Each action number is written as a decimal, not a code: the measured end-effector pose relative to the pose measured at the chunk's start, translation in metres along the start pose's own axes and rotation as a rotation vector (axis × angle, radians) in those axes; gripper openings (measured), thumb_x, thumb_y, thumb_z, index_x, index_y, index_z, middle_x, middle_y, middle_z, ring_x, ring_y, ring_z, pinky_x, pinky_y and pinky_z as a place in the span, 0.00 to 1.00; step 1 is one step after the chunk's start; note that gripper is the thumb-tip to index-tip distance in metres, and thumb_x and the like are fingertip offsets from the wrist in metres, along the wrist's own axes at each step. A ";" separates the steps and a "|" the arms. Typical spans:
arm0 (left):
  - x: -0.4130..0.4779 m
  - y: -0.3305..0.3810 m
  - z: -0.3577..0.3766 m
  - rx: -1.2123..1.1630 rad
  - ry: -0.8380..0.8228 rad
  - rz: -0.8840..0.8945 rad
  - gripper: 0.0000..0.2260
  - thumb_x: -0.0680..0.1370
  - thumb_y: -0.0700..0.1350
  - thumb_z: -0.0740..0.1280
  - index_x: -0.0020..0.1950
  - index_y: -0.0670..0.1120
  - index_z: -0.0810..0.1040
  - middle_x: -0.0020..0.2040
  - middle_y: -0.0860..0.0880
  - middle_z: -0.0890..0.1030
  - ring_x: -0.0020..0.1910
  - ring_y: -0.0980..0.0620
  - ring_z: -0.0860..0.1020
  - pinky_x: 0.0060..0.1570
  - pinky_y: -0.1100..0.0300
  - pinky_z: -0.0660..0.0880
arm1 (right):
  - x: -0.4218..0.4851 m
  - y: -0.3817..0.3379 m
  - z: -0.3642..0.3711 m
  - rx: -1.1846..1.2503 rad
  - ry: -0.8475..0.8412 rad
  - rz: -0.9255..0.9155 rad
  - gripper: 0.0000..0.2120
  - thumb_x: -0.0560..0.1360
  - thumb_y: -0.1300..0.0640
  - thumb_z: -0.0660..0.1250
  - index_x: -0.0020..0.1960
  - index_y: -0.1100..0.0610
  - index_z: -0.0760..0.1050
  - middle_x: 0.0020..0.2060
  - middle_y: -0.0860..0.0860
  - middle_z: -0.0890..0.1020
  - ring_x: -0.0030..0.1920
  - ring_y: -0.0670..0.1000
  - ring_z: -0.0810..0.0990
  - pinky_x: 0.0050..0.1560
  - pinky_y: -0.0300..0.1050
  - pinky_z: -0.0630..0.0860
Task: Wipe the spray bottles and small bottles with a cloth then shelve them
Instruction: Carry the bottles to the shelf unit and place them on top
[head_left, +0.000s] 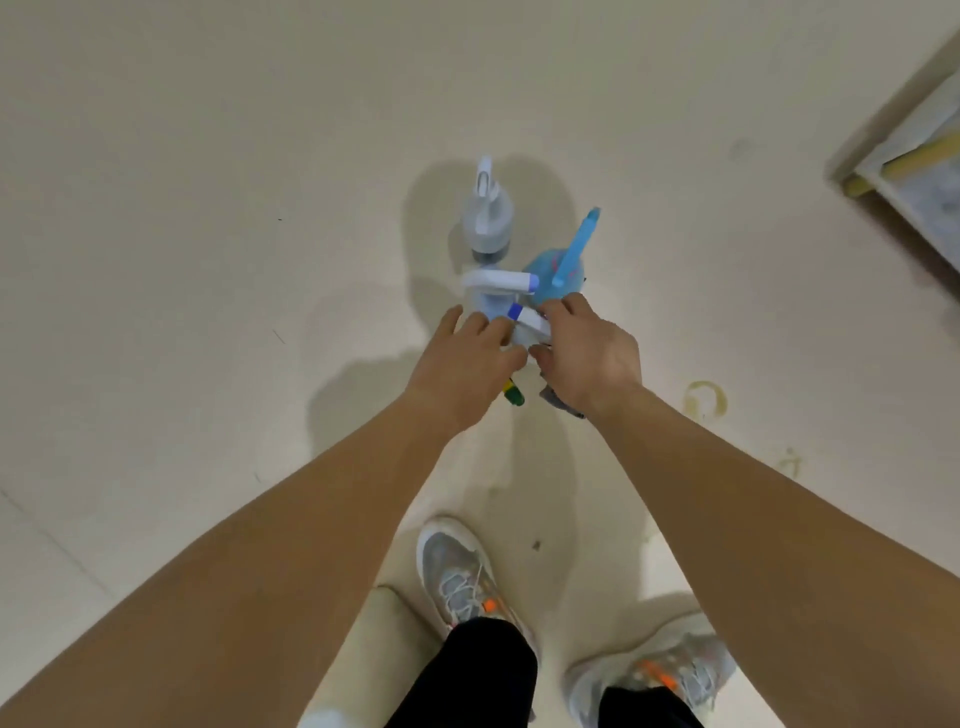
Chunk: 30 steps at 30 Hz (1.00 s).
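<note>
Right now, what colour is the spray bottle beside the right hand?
The spray bottle is light blue, sprayer included; the head view shows it.

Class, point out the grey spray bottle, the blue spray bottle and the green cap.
Grey spray bottle (487, 221): head view, on its shoulder.
Blue spray bottle (543, 271): head view, on its body.
Green cap (516, 398): head view, on the cap's top.

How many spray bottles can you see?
4. The grey bottle is farthest back, the blue bottle right of it, the white bottle in front, and the nearest bottle between the left hand and right hand. More may hide.
</note>
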<state>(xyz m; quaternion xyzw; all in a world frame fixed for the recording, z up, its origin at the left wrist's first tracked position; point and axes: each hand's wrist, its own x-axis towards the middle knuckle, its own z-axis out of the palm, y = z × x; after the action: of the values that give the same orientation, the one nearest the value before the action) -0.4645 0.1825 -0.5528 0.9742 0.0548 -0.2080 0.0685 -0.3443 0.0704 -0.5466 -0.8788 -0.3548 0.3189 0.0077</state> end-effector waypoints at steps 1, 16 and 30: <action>0.003 -0.003 0.004 0.041 -0.018 0.010 0.16 0.74 0.38 0.71 0.60 0.49 0.79 0.60 0.45 0.76 0.55 0.42 0.76 0.67 0.42 0.68 | 0.006 -0.002 0.003 -0.136 0.003 -0.024 0.14 0.82 0.50 0.62 0.65 0.52 0.67 0.59 0.49 0.73 0.40 0.55 0.78 0.31 0.46 0.66; 0.020 -0.019 -0.006 -0.071 0.206 -0.052 0.06 0.70 0.46 0.77 0.37 0.47 0.81 0.76 0.36 0.67 0.74 0.32 0.65 0.69 0.36 0.68 | 0.020 0.027 -0.070 -0.591 -0.203 -0.336 0.09 0.81 0.54 0.62 0.60 0.48 0.74 0.81 0.53 0.42 0.40 0.59 0.74 0.35 0.51 0.75; 0.055 0.009 -0.015 0.018 -0.135 -0.317 0.18 0.79 0.59 0.61 0.62 0.48 0.75 0.70 0.47 0.64 0.48 0.44 0.67 0.45 0.52 0.67 | 0.060 0.038 -0.077 -0.769 -0.140 -0.298 0.14 0.83 0.52 0.59 0.59 0.60 0.78 0.62 0.56 0.70 0.32 0.52 0.67 0.28 0.46 0.56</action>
<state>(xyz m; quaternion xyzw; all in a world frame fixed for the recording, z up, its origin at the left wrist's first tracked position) -0.4078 0.1807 -0.5606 0.9377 0.2009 -0.2819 0.0295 -0.2440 0.0962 -0.5277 -0.7330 -0.5709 0.2177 -0.2989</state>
